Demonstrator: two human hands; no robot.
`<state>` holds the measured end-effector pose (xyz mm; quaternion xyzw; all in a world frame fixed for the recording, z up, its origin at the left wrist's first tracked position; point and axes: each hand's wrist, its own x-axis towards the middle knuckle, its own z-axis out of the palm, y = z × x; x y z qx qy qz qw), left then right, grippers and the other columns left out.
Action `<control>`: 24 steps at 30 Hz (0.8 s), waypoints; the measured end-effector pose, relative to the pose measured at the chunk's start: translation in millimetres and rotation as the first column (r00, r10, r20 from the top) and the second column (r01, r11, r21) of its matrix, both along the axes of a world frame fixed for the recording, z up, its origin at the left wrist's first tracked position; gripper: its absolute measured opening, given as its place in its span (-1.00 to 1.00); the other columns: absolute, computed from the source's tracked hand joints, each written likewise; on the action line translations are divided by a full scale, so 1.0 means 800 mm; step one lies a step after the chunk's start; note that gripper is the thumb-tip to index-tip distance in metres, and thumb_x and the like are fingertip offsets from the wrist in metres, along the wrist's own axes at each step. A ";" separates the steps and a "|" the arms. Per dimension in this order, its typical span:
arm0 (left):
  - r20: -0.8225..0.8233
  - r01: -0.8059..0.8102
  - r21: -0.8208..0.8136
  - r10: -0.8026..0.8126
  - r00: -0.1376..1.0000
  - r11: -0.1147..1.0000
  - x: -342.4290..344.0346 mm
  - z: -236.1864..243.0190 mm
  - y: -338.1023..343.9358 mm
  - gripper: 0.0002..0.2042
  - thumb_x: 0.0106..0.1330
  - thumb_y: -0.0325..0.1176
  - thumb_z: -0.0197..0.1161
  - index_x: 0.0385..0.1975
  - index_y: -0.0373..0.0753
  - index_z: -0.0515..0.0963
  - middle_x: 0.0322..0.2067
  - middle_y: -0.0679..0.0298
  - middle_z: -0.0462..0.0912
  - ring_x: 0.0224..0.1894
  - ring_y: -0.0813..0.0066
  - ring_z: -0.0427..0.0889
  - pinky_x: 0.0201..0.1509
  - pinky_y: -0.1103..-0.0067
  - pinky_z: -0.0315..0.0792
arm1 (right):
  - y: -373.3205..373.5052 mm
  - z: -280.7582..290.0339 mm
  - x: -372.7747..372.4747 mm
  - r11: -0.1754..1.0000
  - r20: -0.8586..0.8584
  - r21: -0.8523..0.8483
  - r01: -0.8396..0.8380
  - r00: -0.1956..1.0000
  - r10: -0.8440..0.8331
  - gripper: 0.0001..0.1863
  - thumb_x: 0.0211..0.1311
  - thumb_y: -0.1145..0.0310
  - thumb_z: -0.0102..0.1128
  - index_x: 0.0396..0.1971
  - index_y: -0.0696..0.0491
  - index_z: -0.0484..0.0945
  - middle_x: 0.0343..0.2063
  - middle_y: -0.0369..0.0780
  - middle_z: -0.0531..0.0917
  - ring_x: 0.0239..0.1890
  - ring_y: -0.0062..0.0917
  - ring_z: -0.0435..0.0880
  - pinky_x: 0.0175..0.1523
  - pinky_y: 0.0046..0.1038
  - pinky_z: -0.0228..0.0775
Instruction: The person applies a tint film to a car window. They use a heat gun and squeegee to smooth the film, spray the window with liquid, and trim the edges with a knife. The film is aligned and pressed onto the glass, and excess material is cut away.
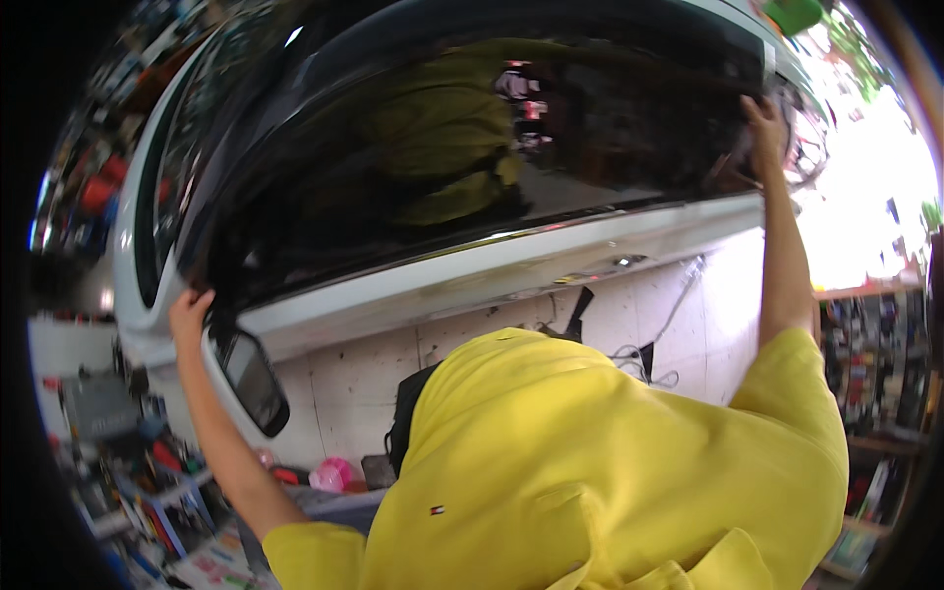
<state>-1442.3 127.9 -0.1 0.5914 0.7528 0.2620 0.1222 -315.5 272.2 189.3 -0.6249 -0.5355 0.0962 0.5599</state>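
Left hand (191,313): fingers drawn together at corner of large, black, glossy panel (472,147); cannot tell if pinching. Rounded dark-glass side mirror (256,383) just below. Right hand (765,133): fingers bent at panel's other end, grip unclear. Panel spans between hands, along white car (433,275).

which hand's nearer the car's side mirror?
Left. The left hand is close by the side mirror's upper end; the right hand is far off, near the opposite end of the dark glossy panel.
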 end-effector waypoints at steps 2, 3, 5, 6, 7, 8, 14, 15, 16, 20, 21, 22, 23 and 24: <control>-0.036 -0.028 -0.077 0.026 0.999 0.997 -0.016 -0.007 0.007 -0.54 0.21 -0.08 0.56 -0.50 -0.36 0.50 -0.60 0.19 0.48 -0.47 0.41 0.37 -0.32 0.34 0.38 | -0.024 -0.035 -0.012 0.997 -0.034 -0.067 -0.027 0.999 0.025 -0.43 0.23 0.22 0.60 0.14 0.20 0.63 -0.10 -0.25 0.74 -0.10 -0.60 0.66 0.03 -0.53 0.47; -0.077 0.011 -0.028 -0.013 0.997 1.000 -0.021 -0.012 0.008 -0.53 0.22 -0.07 0.56 -0.50 -0.37 0.49 -0.61 0.18 0.45 -0.48 0.40 0.37 -0.32 0.33 0.38 | -0.029 -0.056 -0.017 0.994 -0.038 -0.089 0.062 0.997 -0.065 -0.42 0.21 0.26 0.61 0.14 0.22 0.61 -0.12 -0.24 0.74 -0.09 -0.59 0.67 0.05 -0.51 0.50; -0.167 0.011 -0.100 -0.028 0.986 0.995 -0.031 -0.015 0.014 -0.53 0.23 -0.07 0.56 -0.49 -0.37 0.49 -0.61 0.18 0.45 -0.49 0.38 0.37 -0.35 0.33 0.36 | -0.054 -0.093 -0.018 0.993 -0.137 -0.119 0.006 0.990 -0.023 -0.41 0.17 0.33 0.63 0.15 0.24 0.60 -0.09 -0.22 0.75 -0.08 -0.58 0.68 0.08 -0.51 0.52; -0.095 0.040 -0.098 -0.049 0.994 0.994 -0.034 -0.017 0.017 -0.53 0.23 -0.08 0.56 -0.49 -0.37 0.49 -0.61 0.19 0.45 -0.50 0.39 0.36 -0.36 0.34 0.35 | -0.064 -0.111 -0.018 0.990 -0.142 -0.136 0.018 0.989 -0.038 -0.41 0.15 0.36 0.64 0.14 0.23 0.60 -0.11 -0.24 0.76 -0.10 -0.60 0.69 0.06 -0.51 0.54; -0.095 -0.012 -0.159 -0.004 0.995 0.987 -0.036 -0.018 0.019 -0.54 0.23 -0.09 0.56 -0.50 -0.37 0.49 -0.62 0.19 0.45 -0.51 0.40 0.36 -0.37 0.35 0.34 | -0.071 -0.131 -0.019 0.993 -0.169 -0.111 0.032 0.984 -0.050 -0.42 0.12 0.39 0.65 0.13 0.21 0.61 -0.14 -0.25 0.77 -0.13 -0.61 0.70 0.04 -0.52 0.55; -0.074 0.030 -0.132 -0.040 0.996 0.991 -0.037 -0.018 0.020 -0.55 0.24 -0.11 0.56 -0.50 -0.37 0.49 -0.62 0.22 0.45 -0.52 0.42 0.36 -0.38 0.37 0.33 | -0.078 -0.146 -0.018 0.988 -0.166 -0.153 0.026 0.985 -0.052 -0.40 0.17 0.39 0.62 0.19 0.19 0.57 -0.09 -0.28 0.76 -0.07 -0.63 0.70 0.08 -0.58 0.51; 0.039 -0.031 -0.177 0.039 0.999 0.984 -0.022 -0.012 0.023 -0.61 0.32 -0.14 0.53 -0.49 -0.29 0.52 -0.58 0.38 0.50 -0.54 0.61 0.39 -0.46 0.57 0.28 | -0.089 -0.220 -0.018 0.987 -0.281 -0.108 0.116 0.949 -0.142 -0.58 0.09 0.54 0.61 -0.03 0.18 0.66 -0.23 -0.30 0.78 -0.21 -0.64 0.70 -0.02 -0.57 0.53; 0.051 -0.031 -0.167 0.040 0.998 0.985 -0.019 -0.011 0.022 -0.62 0.33 -0.14 0.53 -0.49 -0.28 0.52 -0.57 0.39 0.51 -0.54 0.63 0.39 -0.46 0.59 0.27 | -0.088 -0.225 -0.016 0.985 -0.286 -0.103 0.138 0.944 -0.162 -0.59 0.09 0.55 0.61 -0.05 0.18 0.66 -0.24 -0.31 0.78 -0.22 -0.64 0.70 -0.03 -0.57 0.53; 0.006 -0.092 -0.202 0.096 0.995 0.975 -0.016 -0.010 0.022 -0.63 0.34 -0.14 0.53 -0.49 -0.27 0.52 -0.56 0.41 0.52 -0.54 0.64 0.39 -0.47 0.61 0.27 | -0.089 -0.230 -0.016 0.985 -0.289 -0.094 0.142 0.943 -0.164 -0.57 0.06 0.55 0.62 -0.06 0.19 0.66 -0.26 -0.29 0.77 -0.23 -0.63 0.70 -0.05 -0.56 0.54; 0.077 -0.107 -0.179 0.123 0.989 0.978 -0.008 -0.006 0.021 -0.65 0.39 -0.18 0.49 -0.47 -0.26 0.49 -0.50 0.39 0.57 -0.47 0.64 0.44 -0.41 0.65 0.34 | -0.095 -0.244 -0.018 0.986 -0.281 -0.074 0.147 0.946 -0.162 -0.53 0.01 0.53 0.66 -0.06 0.23 0.65 -0.30 -0.25 0.76 -0.26 -0.59 0.69 -0.08 -0.53 0.55; 0.165 -0.027 -0.139 0.050 0.985 0.990 -0.006 -0.006 0.022 -0.65 0.39 -0.19 0.48 -0.46 -0.26 0.48 -0.49 0.38 0.57 -0.45 0.64 0.46 -0.39 0.66 0.38 | -0.097 -0.246 -0.019 0.984 -0.274 -0.083 0.155 0.946 -0.172 -0.53 0.02 0.51 0.66 -0.06 0.23 0.65 -0.30 -0.25 0.76 -0.27 -0.58 0.69 -0.07 -0.52 0.55; 0.211 -0.020 -0.117 0.045 0.976 0.993 -0.006 -0.006 0.021 -0.65 0.40 -0.20 0.48 -0.45 -0.26 0.47 -0.48 0.37 0.57 -0.43 0.64 0.49 -0.36 0.67 0.41 | -0.099 -0.248 -0.021 0.976 -0.255 -0.147 0.164 0.947 -0.197 -0.59 0.10 0.51 0.63 -0.07 0.17 0.64 -0.27 -0.32 0.76 -0.23 -0.66 0.63 0.00 -0.57 0.50; 0.222 -0.096 -0.137 0.124 0.967 0.986 -0.005 -0.006 0.022 -0.65 0.41 -0.21 0.47 -0.44 -0.27 0.46 -0.47 0.36 0.58 -0.41 0.63 0.51 -0.33 0.67 0.44 | -0.101 -0.251 -0.024 0.982 -0.236 -0.112 0.151 0.956 -0.174 -0.59 0.09 0.51 0.63 -0.07 0.17 0.64 -0.29 -0.33 0.75 -0.24 -0.66 0.62 -0.01 -0.57 0.49; 0.267 -0.022 -0.091 0.046 0.963 0.996 -0.005 -0.006 0.022 -0.66 0.41 -0.22 0.47 -0.43 -0.26 0.45 -0.46 0.36 0.58 -0.39 0.63 0.53 -0.30 0.67 0.47 | -0.103 -0.252 -0.026 0.980 -0.215 -0.104 0.167 0.959 -0.186 -0.60 0.09 0.51 0.63 -0.08 0.16 0.65 -0.30 -0.34 0.74 -0.25 -0.66 0.61 -0.03 -0.56 0.48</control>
